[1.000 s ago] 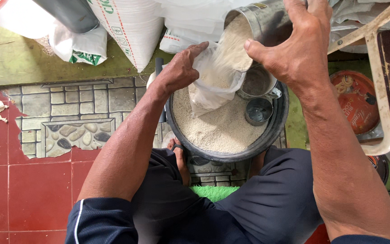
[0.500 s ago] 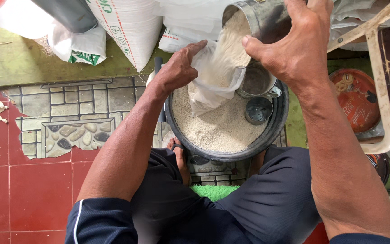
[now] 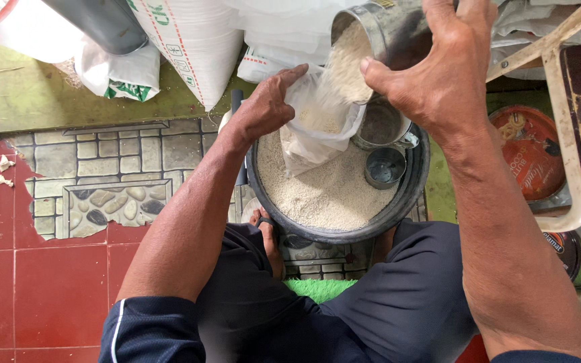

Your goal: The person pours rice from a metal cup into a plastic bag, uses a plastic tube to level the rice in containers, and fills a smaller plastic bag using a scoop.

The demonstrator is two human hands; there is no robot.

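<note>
Over a dark basin (image 3: 408,195) of white grain set between the knees, a clear plastic bag (image 3: 317,128) is held open by the left hand (image 3: 263,107), pinched at its rim. A metal can (image 3: 381,37), gripped and tilted by the right hand (image 3: 448,74), is emptied into it; a steady tilt seems called for. Beyond, white printed sacks (image 3: 189,47) are stacked; a round red tin lid (image 3: 529,158) lies to the right.

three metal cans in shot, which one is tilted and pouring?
The large metal can in the right hand, tipped over the clear bag. The other two cans sit upright in the basin.
</note>
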